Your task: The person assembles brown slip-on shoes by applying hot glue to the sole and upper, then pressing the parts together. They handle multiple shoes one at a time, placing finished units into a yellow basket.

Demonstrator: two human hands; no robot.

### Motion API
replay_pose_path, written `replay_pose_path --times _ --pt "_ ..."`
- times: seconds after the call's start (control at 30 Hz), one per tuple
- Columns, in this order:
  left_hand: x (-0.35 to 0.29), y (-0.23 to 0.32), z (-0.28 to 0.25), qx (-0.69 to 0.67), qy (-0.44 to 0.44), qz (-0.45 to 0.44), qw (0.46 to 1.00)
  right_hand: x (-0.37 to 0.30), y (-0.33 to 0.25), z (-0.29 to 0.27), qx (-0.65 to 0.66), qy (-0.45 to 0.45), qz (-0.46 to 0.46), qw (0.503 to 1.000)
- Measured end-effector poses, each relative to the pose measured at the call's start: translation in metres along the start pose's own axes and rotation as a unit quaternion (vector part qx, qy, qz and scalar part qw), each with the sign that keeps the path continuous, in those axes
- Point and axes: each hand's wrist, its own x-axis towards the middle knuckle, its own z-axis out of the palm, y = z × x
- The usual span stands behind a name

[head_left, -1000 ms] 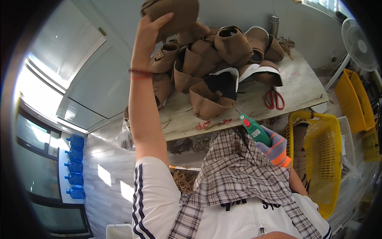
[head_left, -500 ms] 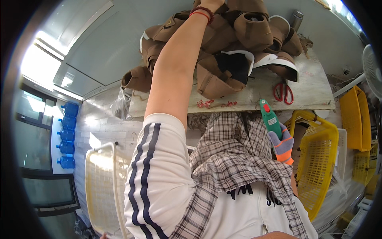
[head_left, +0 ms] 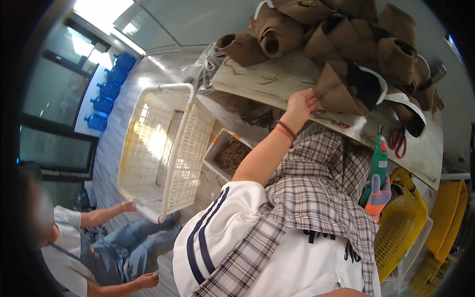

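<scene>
Looking down through the head camera, I see my left hand (head_left: 300, 105) reaching up to the edge of the worktable (head_left: 277, 81), its fingers (head_left: 310, 100) curled onto the lower corner of a brown leather piece (head_left: 332, 91) that lies at the front of the pile; I read it as a pinch on that corner, with red bands on the wrist just below. That piece sits on the table's near edge, touching the rest of the heap of brown leather shoe uppers (head_left: 381, 44) that fills the far side of the table, some of them rolled and some showing white lining. My right hand (head_left: 378, 194) wears a grey and orange glove and is closed around the grip of a green power tool (head_left: 379, 157), which points up toward the table edge, just beside a pair of red scissors (head_left: 396, 139) lying on the tabletop. A checked shirt hangs over my front between the two arms. Left of my arm a white plastic basket (head_left: 170, 143) stands tilted on the floor, and a small tray of brown scraps (head_left: 230, 154) lies between it and the table. A yellow basket (head_left: 403, 227) is low on the right. Blue water bottles (head_left: 110, 88) line the far wall. Another person (head_left: 94, 242) sits lower left, hands resting apart.
</scene>
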Motion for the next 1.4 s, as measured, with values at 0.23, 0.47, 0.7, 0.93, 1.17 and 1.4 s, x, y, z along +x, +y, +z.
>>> replay_pose_path --times 0.23,0.47,0.7,0.93,1.17,1.4 --pt "0.001 -0.015 0.026 -0.028 0.014 -0.199 0.980 -0.012 0.004 -0.002 -0.033 0.004 0.037 0.999" --pt "-0.022 -0.020 0.037 -0.090 -0.123 -0.050 0.987 -0.016 0.000 -0.008 0.012 0.018 0.038 0.999" --pt "-0.086 -0.025 0.019 0.159 -0.179 0.264 0.934 -0.010 -0.008 0.005 0.010 -0.004 0.026 1.000" --pt "-0.101 -0.074 -0.006 0.128 -0.043 0.081 0.987 -0.011 -0.016 0.007 0.040 -0.003 0.052 0.998" --pt "-0.106 -0.085 0.005 0.129 -0.208 0.142 0.959 -0.014 -0.013 0.006 0.025 -0.017 0.061 0.998" --pt "-0.128 -0.069 0.020 0.241 -0.219 0.293 0.899 -0.015 -0.026 0.003 -0.050 -0.032 0.019 0.998"
